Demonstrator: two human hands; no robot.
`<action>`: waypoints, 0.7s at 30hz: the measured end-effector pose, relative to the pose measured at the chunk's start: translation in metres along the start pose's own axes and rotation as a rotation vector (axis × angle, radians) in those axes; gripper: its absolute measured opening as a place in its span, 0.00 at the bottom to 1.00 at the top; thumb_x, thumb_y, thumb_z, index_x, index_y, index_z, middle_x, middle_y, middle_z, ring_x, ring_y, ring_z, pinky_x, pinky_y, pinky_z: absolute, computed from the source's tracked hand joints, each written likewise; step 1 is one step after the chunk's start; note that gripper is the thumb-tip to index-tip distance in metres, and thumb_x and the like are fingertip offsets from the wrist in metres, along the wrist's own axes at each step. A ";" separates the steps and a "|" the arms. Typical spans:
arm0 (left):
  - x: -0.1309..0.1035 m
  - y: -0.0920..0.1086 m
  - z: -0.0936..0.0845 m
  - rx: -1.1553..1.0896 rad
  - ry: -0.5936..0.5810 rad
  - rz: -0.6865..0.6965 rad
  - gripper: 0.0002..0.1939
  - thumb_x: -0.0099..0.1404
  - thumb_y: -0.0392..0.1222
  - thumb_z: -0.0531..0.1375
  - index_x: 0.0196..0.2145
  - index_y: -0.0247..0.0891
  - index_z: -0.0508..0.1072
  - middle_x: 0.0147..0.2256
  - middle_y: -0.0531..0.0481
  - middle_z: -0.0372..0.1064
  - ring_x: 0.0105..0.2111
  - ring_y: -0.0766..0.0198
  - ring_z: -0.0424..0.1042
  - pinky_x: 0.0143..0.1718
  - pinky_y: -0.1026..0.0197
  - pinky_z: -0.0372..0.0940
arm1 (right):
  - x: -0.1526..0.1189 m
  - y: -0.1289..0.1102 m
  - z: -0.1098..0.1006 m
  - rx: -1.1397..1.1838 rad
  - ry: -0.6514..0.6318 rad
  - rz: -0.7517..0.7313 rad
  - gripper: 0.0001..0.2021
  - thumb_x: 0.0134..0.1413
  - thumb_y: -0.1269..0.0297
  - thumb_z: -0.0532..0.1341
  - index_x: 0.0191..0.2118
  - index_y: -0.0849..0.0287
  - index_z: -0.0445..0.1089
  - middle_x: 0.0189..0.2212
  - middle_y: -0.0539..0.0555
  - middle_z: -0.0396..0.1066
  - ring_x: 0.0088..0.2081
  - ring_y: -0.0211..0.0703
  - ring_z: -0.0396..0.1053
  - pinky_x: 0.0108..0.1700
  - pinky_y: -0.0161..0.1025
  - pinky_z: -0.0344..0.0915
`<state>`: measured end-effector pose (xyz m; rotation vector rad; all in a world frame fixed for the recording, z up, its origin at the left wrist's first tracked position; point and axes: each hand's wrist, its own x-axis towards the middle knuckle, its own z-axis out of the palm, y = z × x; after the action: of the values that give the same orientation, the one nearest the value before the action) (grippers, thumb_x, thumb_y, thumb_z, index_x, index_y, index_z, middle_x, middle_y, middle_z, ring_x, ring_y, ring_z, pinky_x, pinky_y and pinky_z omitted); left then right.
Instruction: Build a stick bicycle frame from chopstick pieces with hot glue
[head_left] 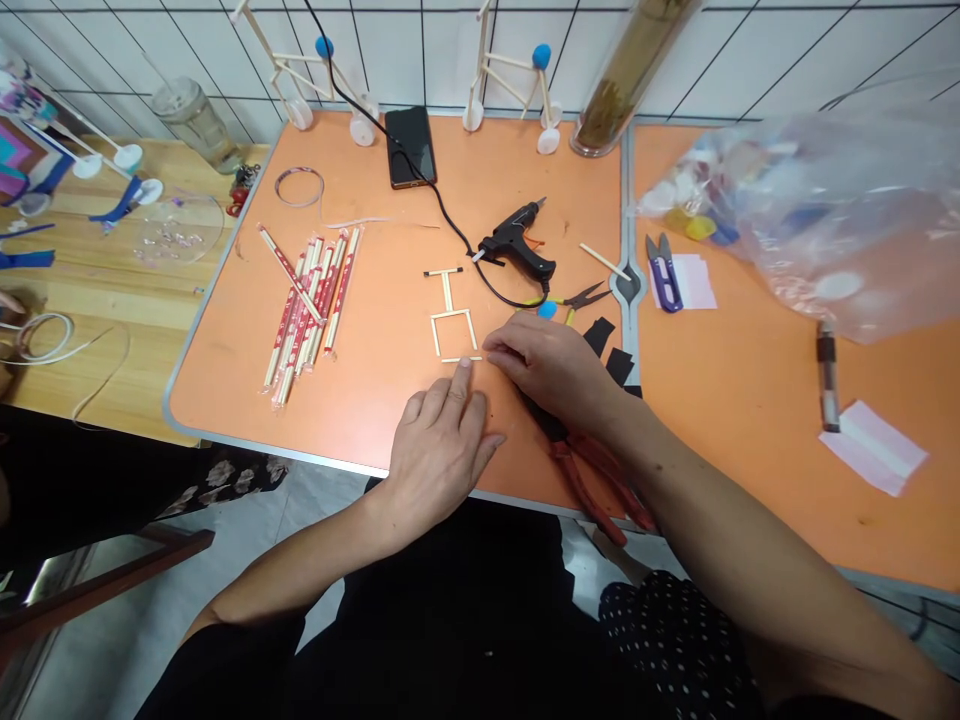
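Small pale wooden sticks lie in a square frame [451, 313] on the orange table, with a short stem and a dark-tipped crosspiece above it. My left hand [439, 445] rests flat below, fingers stretched out, its index fingertip on or right beside the bottom stick [461, 359]. At the frame's right lower corner is my right hand [551, 365], thumb and fingers pinched together; whatever they hold is hidden. Under my right forearm lie red-handled pliers [592, 480], their jaws partly covered. Above the hand sits a black glue gun [517, 245].
Wrapped chopsticks [311, 310] lie left, a phone [411, 147] behind. Two stick models with blue balls [541, 57] stand by the wall near a tall tube [630, 80]. Small cutters [587, 298], black pieces [600, 335], snips [664, 273], a marker [827, 375] and a plastic bag [847, 220] are right.
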<state>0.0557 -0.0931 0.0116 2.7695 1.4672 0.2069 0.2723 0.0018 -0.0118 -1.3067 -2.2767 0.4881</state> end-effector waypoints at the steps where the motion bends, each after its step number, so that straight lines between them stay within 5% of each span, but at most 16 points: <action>1: 0.001 0.000 0.000 0.005 -0.011 -0.009 0.23 0.83 0.53 0.60 0.61 0.32 0.79 0.77 0.28 0.62 0.62 0.39 0.75 0.56 0.42 0.73 | 0.000 0.000 0.000 0.002 0.006 -0.006 0.08 0.73 0.69 0.63 0.41 0.57 0.80 0.41 0.59 0.80 0.45 0.53 0.77 0.44 0.45 0.66; 21: 0.002 0.001 0.003 0.030 -0.064 -0.052 0.25 0.84 0.54 0.56 0.66 0.34 0.75 0.79 0.30 0.58 0.59 0.40 0.73 0.54 0.41 0.70 | -0.002 -0.002 -0.001 0.029 0.014 0.001 0.06 0.72 0.69 0.65 0.41 0.56 0.80 0.41 0.57 0.80 0.44 0.50 0.76 0.42 0.43 0.63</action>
<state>0.0578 -0.0912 0.0093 2.7290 1.5376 0.0963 0.2721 -0.0008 -0.0100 -1.2933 -2.2489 0.5093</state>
